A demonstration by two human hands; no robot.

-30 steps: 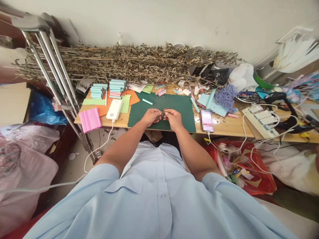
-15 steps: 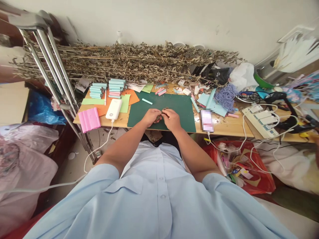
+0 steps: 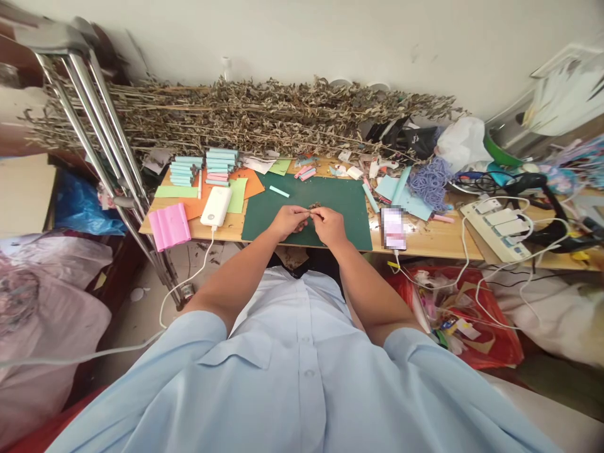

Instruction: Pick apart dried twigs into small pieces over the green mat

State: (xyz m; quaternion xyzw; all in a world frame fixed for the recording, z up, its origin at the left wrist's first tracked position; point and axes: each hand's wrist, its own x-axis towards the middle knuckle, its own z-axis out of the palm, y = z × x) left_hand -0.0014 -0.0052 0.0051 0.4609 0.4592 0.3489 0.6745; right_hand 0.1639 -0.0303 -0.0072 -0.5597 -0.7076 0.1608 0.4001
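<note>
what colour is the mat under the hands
The mat is dark green, clearest in the head view.

One camera sits on the person's head, looking forward and down. The blue shirt (image 3: 309, 390) is close and fills much of the bottom. The left hand (image 3: 290, 222) and right hand (image 3: 329, 226) look small, farther off, at the table (image 3: 438, 239). The wall (image 3: 302, 38) is up top.

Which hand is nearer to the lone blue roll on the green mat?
Left. The left hand is just on the wearer's side of the blue roll, apart from it; the right hand is farther, toward the roll's right.
</note>
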